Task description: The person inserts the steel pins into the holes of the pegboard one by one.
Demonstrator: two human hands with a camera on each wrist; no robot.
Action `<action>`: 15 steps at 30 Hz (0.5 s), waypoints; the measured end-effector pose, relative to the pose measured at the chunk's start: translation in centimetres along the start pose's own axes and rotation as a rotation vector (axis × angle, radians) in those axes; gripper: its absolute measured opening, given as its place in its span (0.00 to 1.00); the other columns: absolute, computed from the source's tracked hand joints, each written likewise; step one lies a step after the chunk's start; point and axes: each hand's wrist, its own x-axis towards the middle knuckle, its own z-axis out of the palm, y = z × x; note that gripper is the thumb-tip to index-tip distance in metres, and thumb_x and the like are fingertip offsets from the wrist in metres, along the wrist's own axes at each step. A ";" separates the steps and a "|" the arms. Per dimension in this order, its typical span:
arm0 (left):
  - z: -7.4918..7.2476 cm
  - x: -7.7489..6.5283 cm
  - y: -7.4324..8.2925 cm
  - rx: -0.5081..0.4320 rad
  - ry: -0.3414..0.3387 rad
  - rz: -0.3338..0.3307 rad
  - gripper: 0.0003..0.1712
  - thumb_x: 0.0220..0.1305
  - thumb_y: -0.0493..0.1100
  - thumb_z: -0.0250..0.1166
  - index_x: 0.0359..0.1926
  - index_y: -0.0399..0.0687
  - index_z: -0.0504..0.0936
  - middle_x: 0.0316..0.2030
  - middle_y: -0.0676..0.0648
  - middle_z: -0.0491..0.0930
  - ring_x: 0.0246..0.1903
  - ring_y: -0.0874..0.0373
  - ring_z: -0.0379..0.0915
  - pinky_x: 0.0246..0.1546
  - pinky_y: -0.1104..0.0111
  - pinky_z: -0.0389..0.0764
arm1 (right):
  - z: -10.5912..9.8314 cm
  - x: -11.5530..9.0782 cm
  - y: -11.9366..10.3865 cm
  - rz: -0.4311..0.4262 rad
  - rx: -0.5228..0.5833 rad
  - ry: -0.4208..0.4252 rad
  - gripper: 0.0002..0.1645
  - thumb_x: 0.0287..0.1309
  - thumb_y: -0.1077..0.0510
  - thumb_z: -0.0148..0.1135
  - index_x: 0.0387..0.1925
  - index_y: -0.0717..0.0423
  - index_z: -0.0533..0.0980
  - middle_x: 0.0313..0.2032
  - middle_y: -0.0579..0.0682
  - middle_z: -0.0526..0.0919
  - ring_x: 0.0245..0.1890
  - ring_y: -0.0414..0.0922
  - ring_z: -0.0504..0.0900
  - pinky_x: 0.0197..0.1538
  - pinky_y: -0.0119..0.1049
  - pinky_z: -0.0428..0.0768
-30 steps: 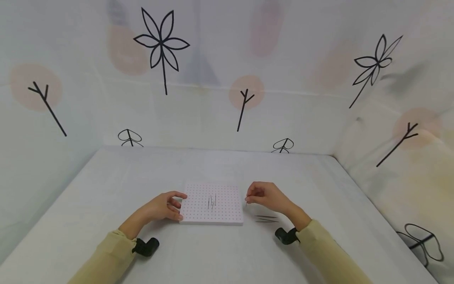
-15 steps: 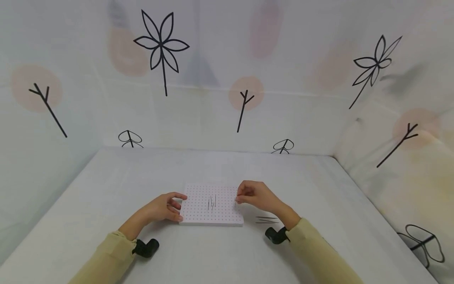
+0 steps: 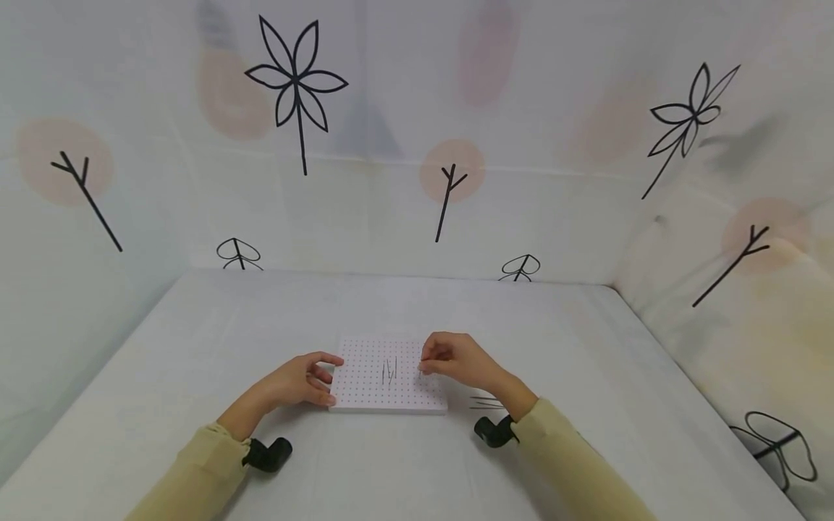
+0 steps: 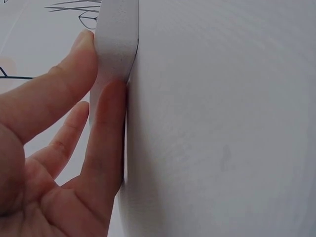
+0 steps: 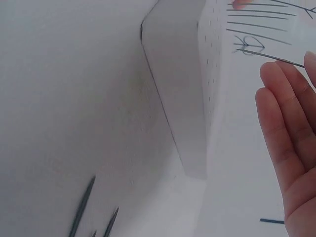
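A white board [image 3: 365, 398] with rows of small holes lies flat on the table. Several thin dark needles [image 3: 389, 371] stand in its middle, a few of them leaning. My left hand [image 3: 302, 378] rests against the board's left side, thumb at the near corner and the other fingers along the edge, fairly straight. Over the right part of the board, my right hand [image 3: 462, 359] pinches one needle [image 5: 269, 56] between thumb and index finger. Its pointed tip is apart from the standing needles in the right wrist view. The other right fingers are loosely extended.
Several loose needles [image 3: 485, 402] lie on the white tabletop [image 3: 391, 470] right of the board, partly behind my right wrist. A patterned white cloth [image 3: 391, 210] rises at the back and both sides. Black wrist cameras [image 3: 268, 454] sit under both wrists.
My right hand has moved left with the needle, from beside the board's right edge to above its holes. My left hand and the board have stayed in place.
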 end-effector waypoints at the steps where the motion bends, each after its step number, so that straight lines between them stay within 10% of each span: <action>1: 0.0 0.0 0.0 0.001 0.000 -0.001 0.37 0.42 0.32 0.75 0.56 0.42 0.72 0.37 0.44 0.73 0.33 0.56 0.74 0.35 0.64 0.76 | 0.1 0.1 0.0 -0.004 0.004 -0.002 0.07 0.53 0.63 0.66 0.31 0.59 0.74 0.29 0.47 0.81 0.30 0.41 0.81 0.38 0.33 0.78; 15: 0.0 0.1 -0.1 0.008 -0.001 -0.009 0.37 0.42 0.33 0.75 0.57 0.42 0.72 0.37 0.44 0.74 0.33 0.55 0.74 0.35 0.64 0.76 | 1.4 1.2 -0.3 -0.033 -0.030 -0.017 0.06 0.53 0.63 0.66 0.30 0.57 0.75 0.30 0.46 0.80 0.30 0.39 0.78 0.39 0.32 0.77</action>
